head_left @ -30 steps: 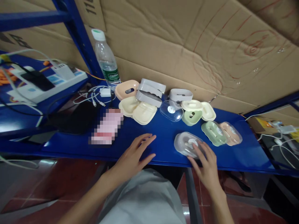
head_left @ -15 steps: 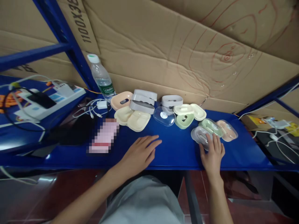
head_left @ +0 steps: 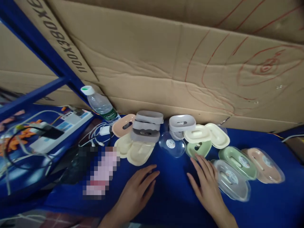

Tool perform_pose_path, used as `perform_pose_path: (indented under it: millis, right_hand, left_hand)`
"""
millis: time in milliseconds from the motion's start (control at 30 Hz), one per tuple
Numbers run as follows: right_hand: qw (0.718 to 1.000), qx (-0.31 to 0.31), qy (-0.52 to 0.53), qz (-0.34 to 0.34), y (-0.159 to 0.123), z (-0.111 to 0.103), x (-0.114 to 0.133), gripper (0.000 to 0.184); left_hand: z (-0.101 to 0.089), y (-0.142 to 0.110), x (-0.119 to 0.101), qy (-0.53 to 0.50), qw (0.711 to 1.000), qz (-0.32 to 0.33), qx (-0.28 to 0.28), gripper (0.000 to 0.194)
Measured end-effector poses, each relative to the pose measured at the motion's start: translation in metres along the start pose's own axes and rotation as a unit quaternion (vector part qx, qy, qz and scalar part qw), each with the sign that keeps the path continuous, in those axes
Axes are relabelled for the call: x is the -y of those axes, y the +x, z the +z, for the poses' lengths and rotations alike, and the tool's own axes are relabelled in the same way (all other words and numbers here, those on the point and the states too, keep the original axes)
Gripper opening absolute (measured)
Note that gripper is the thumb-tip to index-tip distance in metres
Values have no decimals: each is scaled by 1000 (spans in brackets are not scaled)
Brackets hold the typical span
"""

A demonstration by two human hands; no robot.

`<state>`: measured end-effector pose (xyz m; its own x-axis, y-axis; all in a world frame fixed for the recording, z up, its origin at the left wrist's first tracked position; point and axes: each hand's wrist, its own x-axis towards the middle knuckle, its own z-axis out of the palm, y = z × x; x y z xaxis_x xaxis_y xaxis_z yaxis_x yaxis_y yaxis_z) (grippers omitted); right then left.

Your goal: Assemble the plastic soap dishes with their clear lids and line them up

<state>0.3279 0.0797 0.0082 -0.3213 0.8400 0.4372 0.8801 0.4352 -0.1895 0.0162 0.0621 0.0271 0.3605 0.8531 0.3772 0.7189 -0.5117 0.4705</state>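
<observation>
My left hand [head_left: 140, 188] hovers low over or rests on the blue table, fingers stretched out and holding nothing. Nearest to it are cream plastic trays [head_left: 141, 153]. My right hand [head_left: 205, 182] has its fingers spread, fingertips close to a green plastic piece [head_left: 199, 148]; whether they touch I cannot tell. Right beside it lies a grey oval box [head_left: 234, 180] with a clear lid, then a green lidded box [head_left: 238, 161] and a peach one [head_left: 264, 164]. Behind the hands are a clear lid [head_left: 172, 144], cream oval pieces [head_left: 197, 133] and a grey slotted piece [head_left: 182, 123].
Stacked grey parts [head_left: 146, 134] and a peach piece [head_left: 123, 125] stand at the back. A water bottle [head_left: 101, 104] leans near the cardboard wall [head_left: 142, 57]. On the left are a pixelated pink object [head_left: 102, 174], white cables [head_left: 95, 134] and a power strip [head_left: 61, 131].
My right hand has come off the grey lidded box and moved left, its fingers spreading. The camera view has shifted, and the table appears closer. My left hand stays open.
</observation>
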Motion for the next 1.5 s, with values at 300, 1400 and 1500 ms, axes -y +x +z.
perform_pose_path:
  millis: [300, 1400, 1500]
  right_hand:
    - [999, 4, -37, 25, 28, -16, -17, 51]
    - [952, 156, 194, -179, 2, -22, 94, 33]
    - [934, 124, 274, -191, 12, -21, 94, 29]
  left_hand:
    - [4, 7, -6, -32, 994, 60, 90, 39]
    - [-22, -33, 0, -41, 988, 22, 148, 36]
    - [-22, -50, 3, -10, 994, 0, 105, 19]
